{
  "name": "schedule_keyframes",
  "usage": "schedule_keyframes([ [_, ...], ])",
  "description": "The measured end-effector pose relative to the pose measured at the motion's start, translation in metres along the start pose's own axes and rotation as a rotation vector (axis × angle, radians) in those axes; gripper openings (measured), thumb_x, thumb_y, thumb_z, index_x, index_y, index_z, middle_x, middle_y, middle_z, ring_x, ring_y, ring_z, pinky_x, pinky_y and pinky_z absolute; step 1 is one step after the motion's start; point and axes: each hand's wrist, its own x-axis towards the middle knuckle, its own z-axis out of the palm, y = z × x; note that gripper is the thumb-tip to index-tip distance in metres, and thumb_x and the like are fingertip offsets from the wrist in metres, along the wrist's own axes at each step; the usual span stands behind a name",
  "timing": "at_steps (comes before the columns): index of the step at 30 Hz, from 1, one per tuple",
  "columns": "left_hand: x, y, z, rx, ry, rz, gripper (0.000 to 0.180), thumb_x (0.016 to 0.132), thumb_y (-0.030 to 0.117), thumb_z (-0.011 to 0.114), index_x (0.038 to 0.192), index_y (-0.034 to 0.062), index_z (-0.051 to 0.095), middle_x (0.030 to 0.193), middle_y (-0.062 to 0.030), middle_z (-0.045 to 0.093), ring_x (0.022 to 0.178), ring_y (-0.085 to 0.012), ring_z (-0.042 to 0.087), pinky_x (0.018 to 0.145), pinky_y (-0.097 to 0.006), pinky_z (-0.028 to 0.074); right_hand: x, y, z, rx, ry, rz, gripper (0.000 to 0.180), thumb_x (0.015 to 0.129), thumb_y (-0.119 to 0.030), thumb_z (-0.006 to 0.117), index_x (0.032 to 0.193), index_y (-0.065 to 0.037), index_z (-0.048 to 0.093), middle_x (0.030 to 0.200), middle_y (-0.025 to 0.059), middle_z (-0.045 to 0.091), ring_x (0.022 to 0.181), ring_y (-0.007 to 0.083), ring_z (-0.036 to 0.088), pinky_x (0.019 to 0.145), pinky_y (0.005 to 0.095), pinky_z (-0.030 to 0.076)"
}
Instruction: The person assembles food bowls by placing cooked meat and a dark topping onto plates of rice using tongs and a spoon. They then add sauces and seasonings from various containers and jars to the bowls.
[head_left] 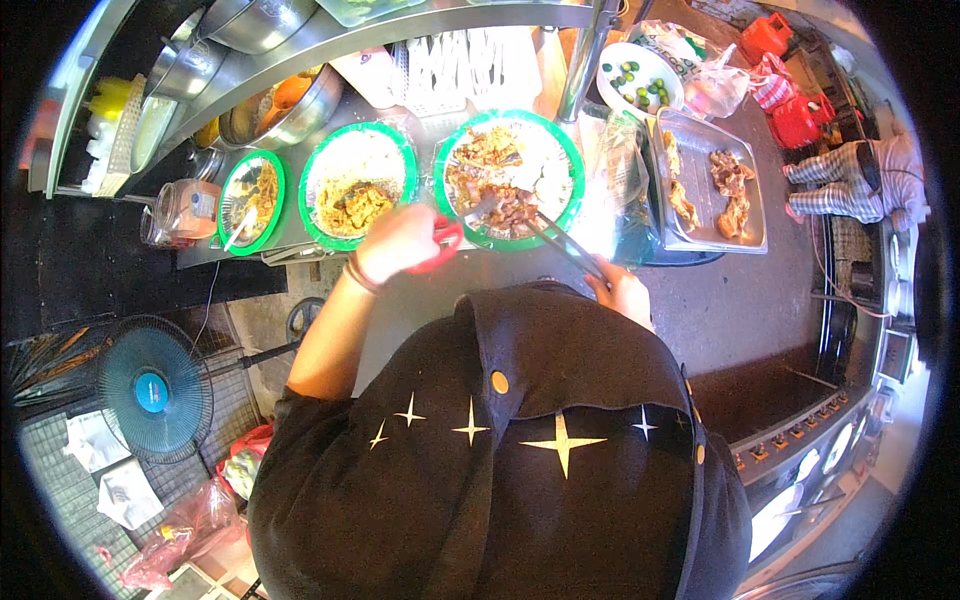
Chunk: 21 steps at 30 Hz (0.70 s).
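My left hand (395, 242) is closed round the red handles of a pair of scissors (447, 246), whose blades point into the right-hand green-rimmed plate (579, 185). In my right hand (622, 290) are metal tongs (572, 248), their tips down at the browned meat pieces (512, 210) on that plate. Both tools meet over the plate's near side. To its left stands a second green-rimmed bowl (307, 192) with yellowish-brown food (357, 207). Further left, a smaller green-rimmed dish (226, 200) holds similar food and a light-coloured utensil (240, 232).
A metal tray (712, 245) with cooked meat pieces (732, 178) sits at the right. Behind it is a white bowl (608, 68) of green limes. A metal post (590, 62) rises behind the plates. A fan (152, 390) stands at left; another person (850, 178) bends at far right.
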Motion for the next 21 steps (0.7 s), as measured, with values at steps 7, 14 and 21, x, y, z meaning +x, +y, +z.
schedule_keyframes([
  [7, 0.086, -0.037, -0.025, -0.062, -0.149, -0.327, 0.040, 0.078, 0.035, 0.057, 0.066, -0.0016, 0.067, 0.059, -0.0195, 0.062, 0.058, -0.0295, 0.066, 0.056, -0.041, 0.051, 0.004, 0.004, -0.014, 0.061, 0.054, 0.039, 0.044, 0.083, -0.023, 0.067, 0.124, -0.010, 0.057, 0.084, 0.0132, 0.066, 0.077, 0.0290, 0.065, 0.068, 0.0379, 0.050],
  [14, 0.121, -0.058, 0.004, 0.063, -0.009, -0.154, 0.045, 0.081, 0.038, 0.057, 0.064, -0.0020, 0.067, 0.056, -0.0158, 0.062, 0.045, -0.0239, 0.063, 0.050, -0.035, 0.051, 0.001, 0.012, -0.014, 0.039, 0.097, 0.067, 0.045, 0.084, -0.024, 0.067, 0.125, -0.012, 0.056, 0.081, 0.0109, 0.065, 0.076, 0.0286, 0.065, 0.067, 0.0380, 0.050],
  [21, 0.104, -0.059, -0.005, -0.030, -0.009, -0.241, 0.036, 0.080, 0.029, 0.059, 0.064, -0.0033, 0.066, 0.054, -0.0167, 0.061, 0.045, -0.0249, 0.063, 0.046, -0.035, 0.050, -0.006, 0.021, -0.011, 0.064, 0.095, 0.134, 0.046, 0.083, -0.025, 0.067, 0.126, -0.012, 0.056, 0.081, 0.0110, 0.065, 0.075, 0.0290, 0.065, 0.066, 0.0387, 0.049],
])
